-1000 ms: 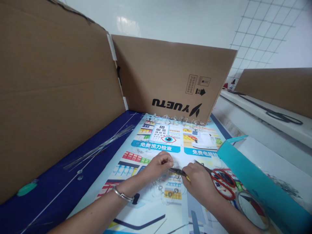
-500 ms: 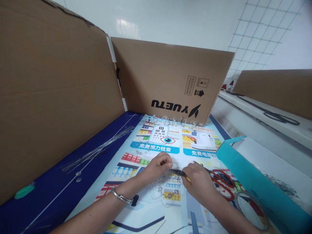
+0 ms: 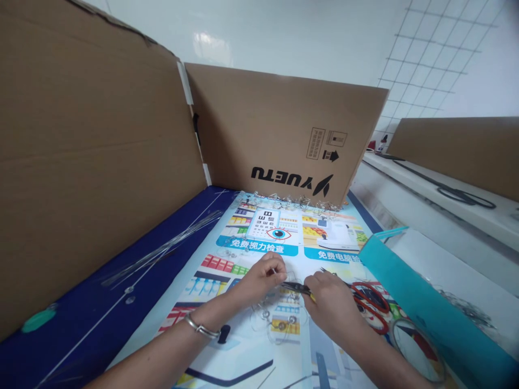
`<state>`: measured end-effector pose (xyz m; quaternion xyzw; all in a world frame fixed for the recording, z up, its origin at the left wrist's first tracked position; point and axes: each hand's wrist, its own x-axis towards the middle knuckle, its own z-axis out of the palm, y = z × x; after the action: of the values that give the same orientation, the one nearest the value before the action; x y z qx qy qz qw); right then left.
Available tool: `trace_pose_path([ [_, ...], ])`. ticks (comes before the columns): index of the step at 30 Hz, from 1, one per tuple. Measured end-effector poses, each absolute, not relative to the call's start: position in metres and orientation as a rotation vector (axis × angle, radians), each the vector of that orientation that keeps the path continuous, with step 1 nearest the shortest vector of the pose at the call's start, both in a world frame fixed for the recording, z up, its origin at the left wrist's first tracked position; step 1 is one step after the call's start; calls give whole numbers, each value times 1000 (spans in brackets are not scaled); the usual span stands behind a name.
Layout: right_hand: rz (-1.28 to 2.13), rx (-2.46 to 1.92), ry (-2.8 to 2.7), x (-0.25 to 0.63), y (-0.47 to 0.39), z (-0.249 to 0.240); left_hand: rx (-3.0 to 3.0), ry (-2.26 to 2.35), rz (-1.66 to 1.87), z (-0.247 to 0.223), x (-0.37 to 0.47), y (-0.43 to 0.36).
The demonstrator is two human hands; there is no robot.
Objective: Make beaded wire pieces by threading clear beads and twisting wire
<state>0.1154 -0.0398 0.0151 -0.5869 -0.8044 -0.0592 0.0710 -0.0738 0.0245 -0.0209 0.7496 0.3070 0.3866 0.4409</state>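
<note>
My right hand (image 3: 329,296) is closed round the handles of dark-jawed pliers (image 3: 295,287), whose tips point left. My left hand (image 3: 265,274), with a silver bangle (image 3: 201,328) on its wrist, pinches thin wire right at the plier tips. Wire loops with clear round beads (image 3: 279,324) hang or lie just below the two hands; I cannot tell how far they are joined to the pinched wire. Red-handled scissors (image 3: 371,308) lie beside my right forearm, partly hidden behind that hand. A roll of clear tape (image 3: 417,348) is close by.
Cardboard panels (image 3: 284,119) stand at the back and left. More beaded wire pieces (image 3: 292,201) line the back panel's foot. Straight wires (image 3: 162,248) lie at left. A teal box (image 3: 430,308) with a wire heap (image 3: 466,308) is at right.
Both hands and the pliers stay almost in place, the plier tips still at the left fingers. The whole view has shifted very slightly.
</note>
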Motion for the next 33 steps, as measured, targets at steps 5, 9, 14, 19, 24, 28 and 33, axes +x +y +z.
trace_pose_path([
  [5,-180,-1751,-2408,116,-38,14,1842,747,954,-19,-74,23],
  [9,-204,-1747,-2408,116,-38,16,1822,753,944,-20,-74,23],
  [14,-207,-1736,-2425,115,-39,17,1814,742,949,-22,-74,23],
  [19,-187,-1706,-2435,116,-38,16,1799,729,946,-23,-74,23],
  [24,-195,-1678,-2445,117,-36,14,1807,733,942,-21,-73,22],
  [28,-207,-1659,-2482,118,-36,14,1816,743,943,-19,-73,21],
  [33,-230,-1649,-2500,119,-35,14,1809,734,925,-17,-74,21],
])
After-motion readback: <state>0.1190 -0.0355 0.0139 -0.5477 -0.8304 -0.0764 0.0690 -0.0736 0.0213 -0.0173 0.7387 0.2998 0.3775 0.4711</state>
